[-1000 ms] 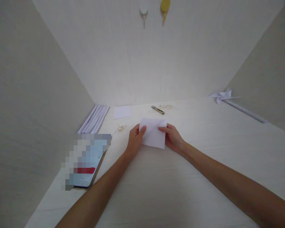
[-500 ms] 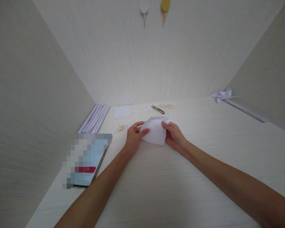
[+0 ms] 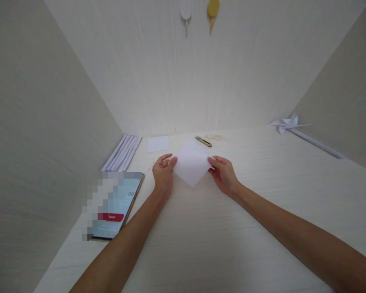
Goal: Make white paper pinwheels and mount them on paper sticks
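"Paper (image 3: 191, 165): what changed?"
"It turned from square-on to diamond, snips (image 3: 204, 142) at its one o'clock. My left hand (image 3: 164, 174) pinched its nine-o'clock corner, my right hand (image 3: 225, 174) three o'clock, leaving twelve and six free."

We lose two corners of the paper (image 3: 192, 165) under thumbs (image 3: 173, 160), and part of the phone (image 3: 118, 203) to pixelation.
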`<state>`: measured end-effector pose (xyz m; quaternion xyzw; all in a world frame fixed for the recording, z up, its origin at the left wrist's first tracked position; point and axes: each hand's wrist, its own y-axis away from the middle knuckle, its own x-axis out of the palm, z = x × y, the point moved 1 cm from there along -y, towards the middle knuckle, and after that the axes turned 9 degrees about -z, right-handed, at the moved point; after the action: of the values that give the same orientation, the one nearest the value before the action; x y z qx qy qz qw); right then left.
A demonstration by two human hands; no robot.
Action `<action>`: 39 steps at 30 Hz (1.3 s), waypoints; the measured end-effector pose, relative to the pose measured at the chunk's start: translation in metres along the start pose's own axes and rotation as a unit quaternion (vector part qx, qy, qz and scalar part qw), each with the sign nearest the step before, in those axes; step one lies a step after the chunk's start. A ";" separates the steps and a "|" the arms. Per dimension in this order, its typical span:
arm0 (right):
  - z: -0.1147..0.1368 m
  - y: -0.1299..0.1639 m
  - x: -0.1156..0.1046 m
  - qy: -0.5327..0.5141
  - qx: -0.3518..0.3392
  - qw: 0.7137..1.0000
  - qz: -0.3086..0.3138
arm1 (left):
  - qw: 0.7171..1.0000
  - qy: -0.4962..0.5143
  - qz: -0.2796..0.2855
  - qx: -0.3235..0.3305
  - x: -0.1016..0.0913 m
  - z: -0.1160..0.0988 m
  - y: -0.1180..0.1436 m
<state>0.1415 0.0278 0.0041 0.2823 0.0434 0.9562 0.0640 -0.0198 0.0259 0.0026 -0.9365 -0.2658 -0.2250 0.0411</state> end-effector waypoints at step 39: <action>0.001 0.001 -0.002 -0.009 -0.012 1.000 -0.006 | 0.981 0.009 0.136 -0.139 0.007 -0.002 0.015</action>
<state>0.1433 0.0265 0.0045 0.2896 0.0333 0.9538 0.0732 -0.0082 0.0162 0.0084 -0.9584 -0.1020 -0.2604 -0.0571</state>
